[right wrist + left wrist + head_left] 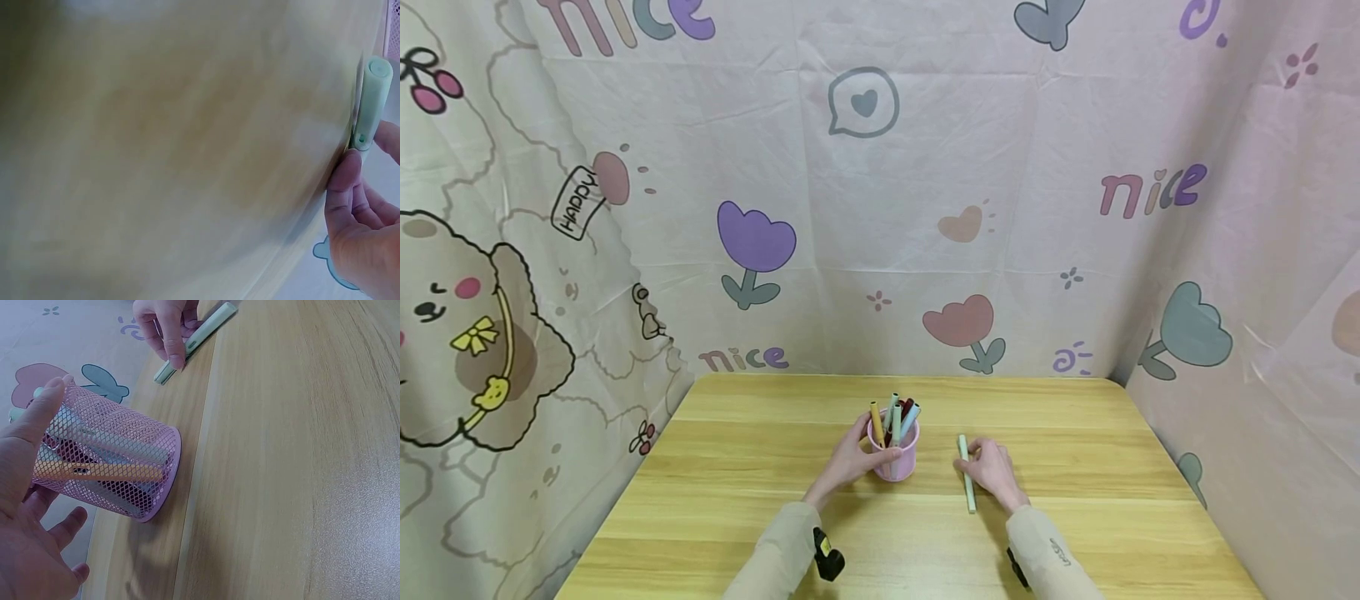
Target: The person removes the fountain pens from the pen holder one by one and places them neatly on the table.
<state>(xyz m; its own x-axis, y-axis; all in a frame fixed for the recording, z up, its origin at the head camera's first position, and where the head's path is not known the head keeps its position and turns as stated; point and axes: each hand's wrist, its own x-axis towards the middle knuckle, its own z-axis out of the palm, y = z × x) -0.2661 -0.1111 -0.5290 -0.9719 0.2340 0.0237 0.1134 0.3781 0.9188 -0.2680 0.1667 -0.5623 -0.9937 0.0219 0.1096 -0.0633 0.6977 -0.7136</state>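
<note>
A pink mesh pen holder [906, 463] stands upright on the table with several pens and markers inside, among them an orange pen [100, 470]. My left hand [853, 454] holds the holder from its left side, thumb across the front near the rim and fingers at the back. To the right of the holder, a light green marker [967, 492] lies on the tabletop. My right hand [992, 468] pinches that marker around its middle between thumb and fingers. Close up in the right wrist view, the marker's rounded end [377, 75] points away from the hand.
The wooden table [737, 467] runs back to a hanging printed cloth [865, 208] with tulips and lettering. More printed cloth hangs along the left and right sides. A black device [828, 557] is strapped at the left sleeve.
</note>
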